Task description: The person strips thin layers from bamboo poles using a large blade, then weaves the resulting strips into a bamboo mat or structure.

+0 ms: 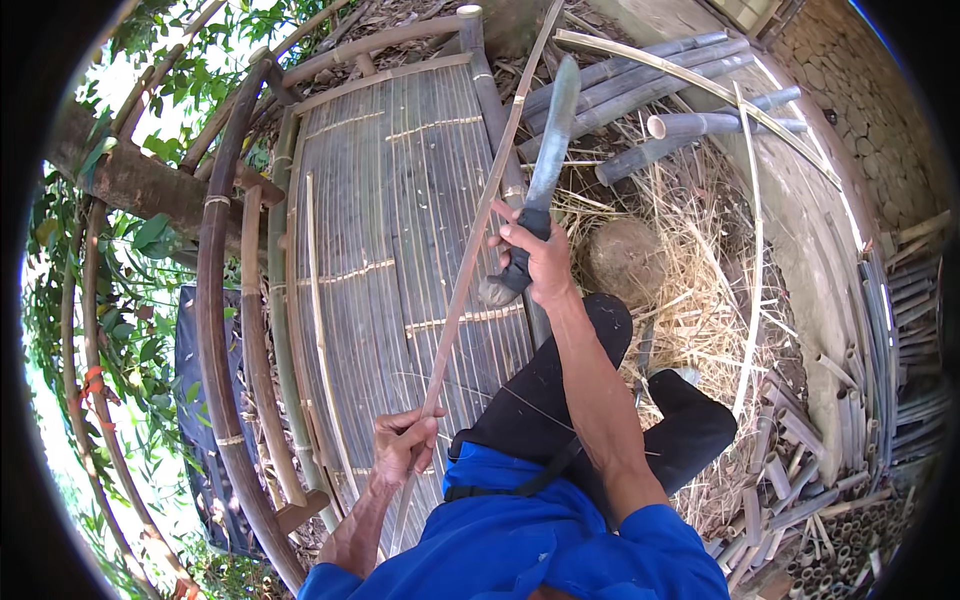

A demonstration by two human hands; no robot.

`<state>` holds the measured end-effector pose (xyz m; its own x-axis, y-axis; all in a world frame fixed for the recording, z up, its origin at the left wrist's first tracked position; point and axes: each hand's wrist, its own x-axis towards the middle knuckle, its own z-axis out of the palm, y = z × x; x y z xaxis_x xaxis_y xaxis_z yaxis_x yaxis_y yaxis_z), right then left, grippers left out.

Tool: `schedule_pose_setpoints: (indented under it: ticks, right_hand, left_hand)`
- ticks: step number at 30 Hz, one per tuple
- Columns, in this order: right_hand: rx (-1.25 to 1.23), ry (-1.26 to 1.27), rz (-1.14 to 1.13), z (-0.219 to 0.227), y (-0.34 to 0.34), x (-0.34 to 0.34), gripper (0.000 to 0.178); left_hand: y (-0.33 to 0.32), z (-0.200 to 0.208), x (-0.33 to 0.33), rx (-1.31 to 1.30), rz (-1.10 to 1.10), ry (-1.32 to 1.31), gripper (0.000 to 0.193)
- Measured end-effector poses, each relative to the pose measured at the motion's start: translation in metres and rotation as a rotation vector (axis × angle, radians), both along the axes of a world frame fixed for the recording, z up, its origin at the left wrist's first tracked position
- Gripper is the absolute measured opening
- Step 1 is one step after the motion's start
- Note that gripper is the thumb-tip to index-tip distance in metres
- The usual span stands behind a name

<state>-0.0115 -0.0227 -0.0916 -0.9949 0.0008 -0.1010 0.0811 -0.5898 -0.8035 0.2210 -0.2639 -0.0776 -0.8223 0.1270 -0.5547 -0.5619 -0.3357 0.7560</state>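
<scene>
A long, narrow bamboo strip (466, 285) runs slantwise in front of me, from low on the left up past the top edge. Near its lower part my left hand (405, 442) is closed around it. My right hand (540, 256) grips a machete (553, 140) by its dark wrapped handle, and the broad grey blade points up and away. The strip passes just left of that hand, close to its fingers; whether they touch it I cannot tell. Beneath both hands lies a slatted bamboo bench (400, 240).
Another thin strip (318, 290) lies along the bench, beside its bamboo railing (215, 260). Right of my legs are a rounded stone (625, 258) and scattered shavings (700, 330). Cut bamboo poles (640, 85) rest at the far right, against a low wall (810, 230); more pieces (800, 440) are heaped nearer.
</scene>
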Motion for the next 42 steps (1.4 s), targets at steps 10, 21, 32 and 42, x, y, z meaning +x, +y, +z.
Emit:
schedule_pose_setpoints:
  ticks: [10, 21, 32, 42]
  right_hand:
    - [0.180, -0.035, 0.087, 0.002, -0.003, -0.001, 0.018]
    - [0.623, -0.217, 0.076, -0.046, -0.012, 0.059, 0.015]
    - [0.149, -0.265, 0.231, -0.014, -0.028, 0.021, 0.029]
    - [0.267, -0.343, 0.502, -0.007, -0.068, 0.145, 0.038]
  left_hand:
    - [-0.002, -0.007, 0.008, -0.030, -0.011, 0.021, 0.021]
    - [-0.030, -0.005, 0.020, -0.223, 0.136, 0.042, 0.022]
    - [-0.092, -0.051, 0.061, -0.230, -0.983, -0.131, 0.032]
    - [-0.061, 0.011, -0.235, -1.174, -0.412, 0.535, 0.046]
